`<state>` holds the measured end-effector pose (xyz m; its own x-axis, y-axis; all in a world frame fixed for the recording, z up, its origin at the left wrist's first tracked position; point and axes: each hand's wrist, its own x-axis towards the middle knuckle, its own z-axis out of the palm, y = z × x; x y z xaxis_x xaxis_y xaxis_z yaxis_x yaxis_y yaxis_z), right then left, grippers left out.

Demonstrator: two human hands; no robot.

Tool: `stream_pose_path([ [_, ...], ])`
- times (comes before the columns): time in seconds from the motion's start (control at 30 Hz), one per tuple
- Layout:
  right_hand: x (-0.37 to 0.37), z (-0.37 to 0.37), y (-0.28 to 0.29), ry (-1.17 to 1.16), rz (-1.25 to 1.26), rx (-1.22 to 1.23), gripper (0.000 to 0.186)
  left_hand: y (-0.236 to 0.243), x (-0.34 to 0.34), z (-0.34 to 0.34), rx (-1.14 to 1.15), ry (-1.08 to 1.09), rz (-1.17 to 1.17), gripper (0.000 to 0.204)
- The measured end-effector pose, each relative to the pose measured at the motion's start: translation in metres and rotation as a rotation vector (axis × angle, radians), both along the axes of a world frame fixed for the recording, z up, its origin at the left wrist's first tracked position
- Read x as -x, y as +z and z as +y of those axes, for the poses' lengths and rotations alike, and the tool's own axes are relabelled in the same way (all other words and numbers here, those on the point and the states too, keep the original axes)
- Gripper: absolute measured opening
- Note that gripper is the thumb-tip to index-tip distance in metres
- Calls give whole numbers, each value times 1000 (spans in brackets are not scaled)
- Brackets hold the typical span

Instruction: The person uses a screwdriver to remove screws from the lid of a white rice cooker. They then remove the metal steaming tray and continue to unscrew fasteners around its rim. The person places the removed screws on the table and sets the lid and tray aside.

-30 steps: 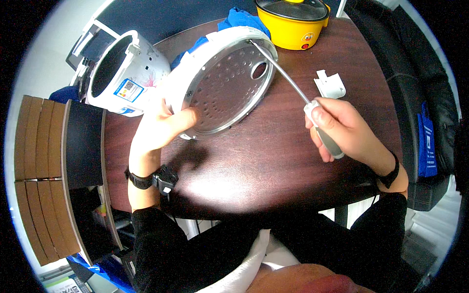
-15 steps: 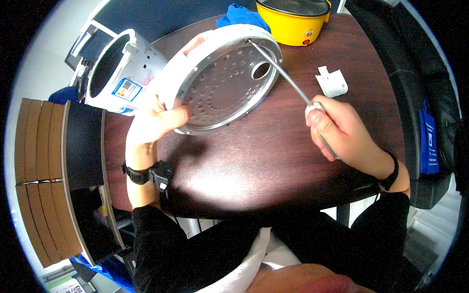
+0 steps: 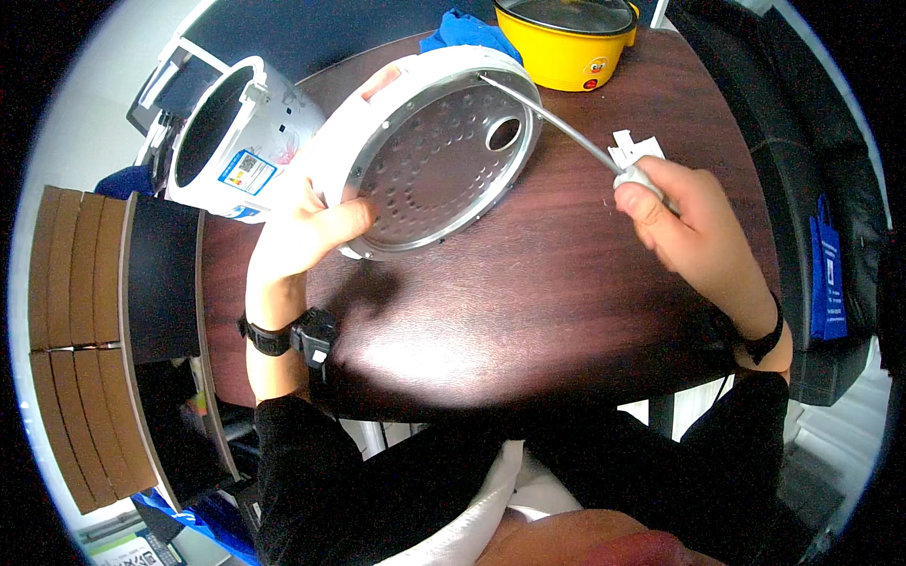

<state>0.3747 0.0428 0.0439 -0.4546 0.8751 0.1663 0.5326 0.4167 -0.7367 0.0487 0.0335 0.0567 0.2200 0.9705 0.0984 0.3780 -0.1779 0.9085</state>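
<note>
My left hand point(image 3: 307, 226) grips the white rim of a rice cooker lid point(image 3: 415, 160), thumb on the front edge and fingers behind. The lid is tilted up, its dimpled metal inner side facing me, with a round hole at its right. Closed around the pale handle of a long screwdriver point(image 3: 566, 130), my right hand point(image 3: 694, 212) holds it slanting up to the left. The tip meets the lid's upper rim, at a small dark spot; whether it sits in a screw is too small to tell. Small screws dot the rim.
The white rice cooker body point(image 3: 231, 151) stands open at the back left. A yellow electric pot point(image 3: 566, 47) and a blue cloth point(image 3: 462, 30) are at the far side. Partly behind my right hand lies a white plastic piece point(image 3: 634, 149). Cardboard boxes point(image 3: 80, 283) stand beyond the table's left edge.
My right hand has moved right and a little up with the screwdriver handle, so the shaft lies flatter. The tip stays at the lid's upper rim. The left hand and lid have barely shifted.
</note>
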Motion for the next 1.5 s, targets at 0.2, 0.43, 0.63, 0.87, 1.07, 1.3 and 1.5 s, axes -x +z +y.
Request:
stream_pose_path([
  [0.2,14,-13,-15,218,547,906,44,7,-23,-6,-138,-65,-72,75],
  [0.43,16,-19,-19,357,802,1209,50,-5,-14,-9,-104,-59,-50,73],
  [0.63,19,-11,-21,338,733,1125,50,-5,-20,-13,-91,-33,-120,71],
  [0.87,9,5,-6,89,129,264,32,0,-16,-13,35,43,-2,67],
  [1.07,6,6,-4,-104,-255,-407,30,-5,-11,-7,-68,-7,-67,61],
  [1.3,10,-8,-8,206,393,773,42,-6,-9,-11,-83,-2,-55,67],
  [1.5,20,-15,-17,342,717,1185,50,-1,-24,-15,-94,-22,-150,70],
])
